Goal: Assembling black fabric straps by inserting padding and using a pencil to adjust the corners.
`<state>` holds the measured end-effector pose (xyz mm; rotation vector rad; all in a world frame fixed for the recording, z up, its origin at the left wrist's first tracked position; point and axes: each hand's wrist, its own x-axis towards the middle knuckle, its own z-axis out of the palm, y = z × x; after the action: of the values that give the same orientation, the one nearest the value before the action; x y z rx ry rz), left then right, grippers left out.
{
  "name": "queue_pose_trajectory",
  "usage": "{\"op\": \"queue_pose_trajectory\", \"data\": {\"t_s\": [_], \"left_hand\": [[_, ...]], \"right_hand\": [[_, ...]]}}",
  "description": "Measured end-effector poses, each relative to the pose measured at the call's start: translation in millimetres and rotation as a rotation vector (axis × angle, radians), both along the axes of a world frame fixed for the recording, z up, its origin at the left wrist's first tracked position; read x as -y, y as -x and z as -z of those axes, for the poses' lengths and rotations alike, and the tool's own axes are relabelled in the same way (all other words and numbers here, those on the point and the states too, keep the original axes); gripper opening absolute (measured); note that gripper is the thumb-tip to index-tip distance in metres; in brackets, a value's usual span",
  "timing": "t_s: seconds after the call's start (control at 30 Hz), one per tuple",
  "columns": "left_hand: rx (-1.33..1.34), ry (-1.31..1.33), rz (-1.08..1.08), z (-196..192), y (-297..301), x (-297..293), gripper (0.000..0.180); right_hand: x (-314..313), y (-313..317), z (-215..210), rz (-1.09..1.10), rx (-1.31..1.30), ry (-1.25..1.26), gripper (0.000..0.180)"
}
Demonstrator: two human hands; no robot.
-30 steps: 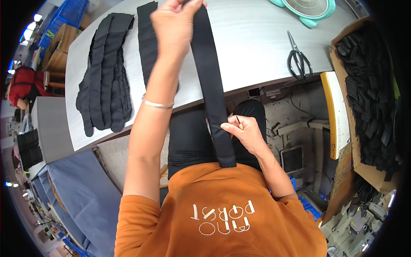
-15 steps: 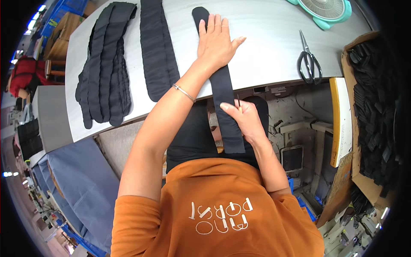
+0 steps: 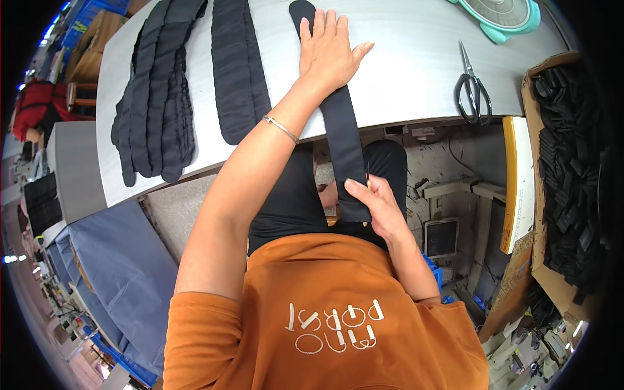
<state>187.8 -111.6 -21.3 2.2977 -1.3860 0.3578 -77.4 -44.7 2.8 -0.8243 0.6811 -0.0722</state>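
The left hand (image 3: 327, 55) lies flat on the long black strip (image 3: 344, 143), with its fingers spread wide. One second ago it was bunched up at the strip's top end; half a second ago it was flat, just like now. The right hand (image 3: 380, 205) pinches the strip near its bottom end, thumb on top. It is closer to that end than it was half a second ago. The right hand also has a thin stick (image 3: 369, 184) in it, maybe a small tool, but the fingers hide most of it.

The strip's round top is on the white table (image 3: 396, 84), and the rest hangs over the near edge, above the person's lap. A wider black strip (image 3: 239, 71) lies to its left, and a pile of black strips (image 3: 156, 97) is farther left. Scissors (image 3: 473, 94) lie on the right side of the table, well apart from both hands. They have not been picked up.

The orange shirt (image 3: 312, 279) has big white letters on the front. They look upside down from here.
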Motion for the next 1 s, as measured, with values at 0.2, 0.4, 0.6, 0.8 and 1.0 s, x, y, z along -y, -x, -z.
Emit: {"op": "queue_pose_trajectory", "data": {"t_s": [0.2,0.4,0.6,0.8,1.0], "left_hand": [[0.011,0.046,-0.042,3,-11,7,0.080],[0.001,-0.041,-0.041,-3,-19,8,0.078],[-0.057,-0.018,-0.045,14,-48,11,0.068],[-0.147,0.095,0.029,14,-47,11,0.065],[-0.132,0.125,0.040,11,-52,5,0.057]], "right_hand": [[11,12,-2,-0.069,-0.082,0.116,0.021],[17,54,-11,-0.116,-0.191,0.348,0.026],[13,125,-12,-0.196,-0.371,0.806,0.037],[-72,291,57,0.158,-0.925,1.029,0.029],[-247,415,92,0.390,-1.403,0.550,0.038]]}}
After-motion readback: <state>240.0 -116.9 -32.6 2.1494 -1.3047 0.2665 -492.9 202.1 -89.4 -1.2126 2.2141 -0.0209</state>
